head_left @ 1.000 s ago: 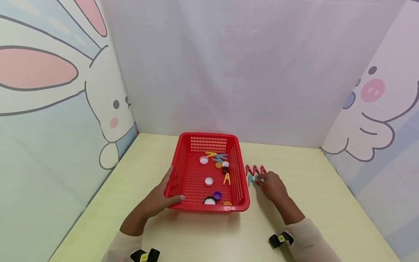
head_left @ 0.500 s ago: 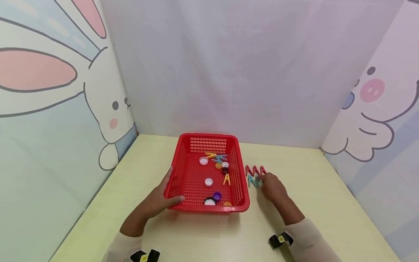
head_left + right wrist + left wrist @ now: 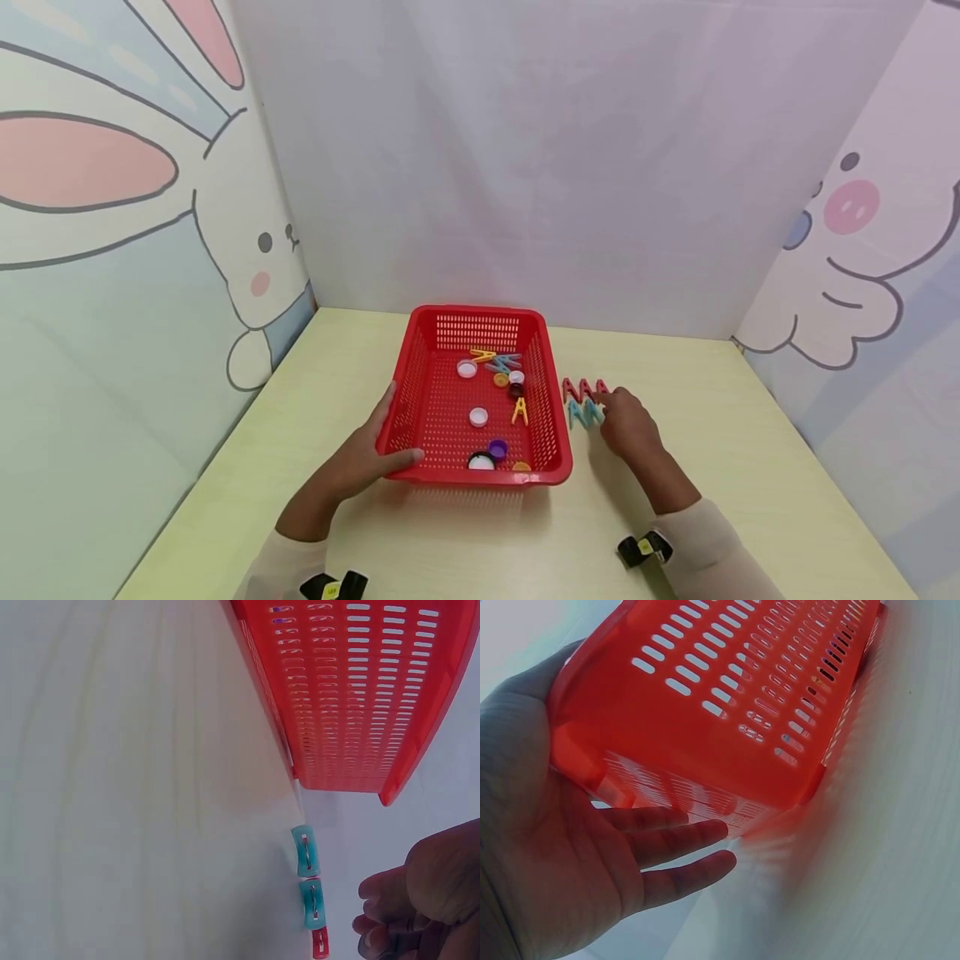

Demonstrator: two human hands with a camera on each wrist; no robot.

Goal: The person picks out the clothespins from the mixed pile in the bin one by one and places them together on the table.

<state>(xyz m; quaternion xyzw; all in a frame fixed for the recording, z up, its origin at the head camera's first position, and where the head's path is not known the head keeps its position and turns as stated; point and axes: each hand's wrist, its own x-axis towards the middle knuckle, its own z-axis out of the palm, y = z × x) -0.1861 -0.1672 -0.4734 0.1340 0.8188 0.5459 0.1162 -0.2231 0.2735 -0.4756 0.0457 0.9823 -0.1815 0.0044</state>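
Note:
A red plastic basket (image 3: 555, 450) sits on the table. My left hand (image 3: 355, 461) holds its near left corner, thumb over the rim; in the left wrist view, the fingers (image 3: 679, 840) reach along the outside. Right of the basket, three red clothespins (image 3: 587, 389) lie in a row, with two blue clothespins (image 3: 575, 414) just in front. My right hand (image 3: 630, 423) is at the right end of these rows, its index finger pointing toward the clothespins. In the right wrist view, its bent fingers (image 3: 386, 894) are apart from the blue clothespins (image 3: 306, 851) and hold nothing visible.
Inside the basket lie yellow clothespins (image 3: 521, 410), blue clothespins (image 3: 501, 363) and several bottle caps, among them a white cap (image 3: 478, 417) and a purple cap (image 3: 497, 450). A plain curtain (image 3: 495, 167) hangs behind the table; printed side walls flank it.
My right hand has drawn off the right-hand blue clothespin and shifted slightly up and right, uncovering it beside the other blue one. The left hand and basket have stayed put.

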